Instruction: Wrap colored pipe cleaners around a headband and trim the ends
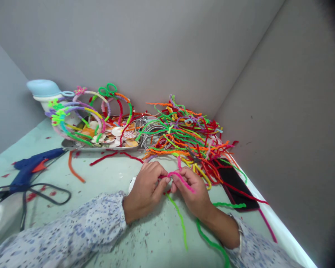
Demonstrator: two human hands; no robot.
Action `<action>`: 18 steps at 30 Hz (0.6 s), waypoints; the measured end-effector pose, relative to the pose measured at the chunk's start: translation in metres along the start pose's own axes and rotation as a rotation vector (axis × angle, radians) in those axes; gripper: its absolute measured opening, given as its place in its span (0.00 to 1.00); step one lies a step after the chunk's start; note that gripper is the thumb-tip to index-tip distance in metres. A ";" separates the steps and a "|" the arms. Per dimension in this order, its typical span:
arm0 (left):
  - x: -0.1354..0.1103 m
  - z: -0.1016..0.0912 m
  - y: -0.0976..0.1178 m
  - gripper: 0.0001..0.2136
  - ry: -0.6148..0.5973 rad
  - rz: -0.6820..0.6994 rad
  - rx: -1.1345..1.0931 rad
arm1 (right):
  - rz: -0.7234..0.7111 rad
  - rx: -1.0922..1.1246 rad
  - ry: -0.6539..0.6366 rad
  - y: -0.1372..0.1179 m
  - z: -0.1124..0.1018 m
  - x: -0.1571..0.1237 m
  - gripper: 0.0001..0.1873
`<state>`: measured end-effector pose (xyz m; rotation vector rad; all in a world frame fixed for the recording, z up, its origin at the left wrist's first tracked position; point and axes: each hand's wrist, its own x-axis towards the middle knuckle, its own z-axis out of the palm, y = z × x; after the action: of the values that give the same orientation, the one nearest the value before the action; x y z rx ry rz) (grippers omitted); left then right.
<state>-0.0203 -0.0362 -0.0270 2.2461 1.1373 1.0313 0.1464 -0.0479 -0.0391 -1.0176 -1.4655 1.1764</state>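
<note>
My left hand (145,190) and my right hand (194,191) meet over the pale green table (106,178). Both pinch a pink pipe cleaner (181,178) between thumb and fingers; it bends up and runs across my right hand. A light green pipe cleaner (180,217) hangs down from under my hands onto the table. A darker green one (212,242) curves beside my right wrist.
A big tangle of coloured pipe cleaners (187,136) lies behind my hands. A metal tray (100,147) holds shells and wrapped headbands (86,111). A blue glue gun (30,167) with a black cord lies at left. A dark phone (236,182) lies at right by the grey walls.
</note>
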 end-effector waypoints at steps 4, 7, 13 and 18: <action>0.000 0.000 0.000 0.09 -0.001 -0.008 -0.032 | -0.004 -0.029 0.011 -0.001 0.001 0.001 0.11; 0.000 0.000 -0.001 0.09 -0.002 -0.017 -0.055 | 0.004 -0.048 0.006 0.001 0.001 0.002 0.13; 0.002 0.000 0.000 0.08 0.003 -0.073 -0.091 | -0.009 -0.061 0.039 0.006 0.000 0.000 0.12; 0.002 0.001 0.001 0.08 0.014 -0.069 -0.076 | -0.004 -0.030 0.056 0.005 0.000 0.001 0.12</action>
<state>-0.0178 -0.0352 -0.0263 2.1285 1.1533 1.0472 0.1462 -0.0460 -0.0439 -1.0594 -1.4447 1.1171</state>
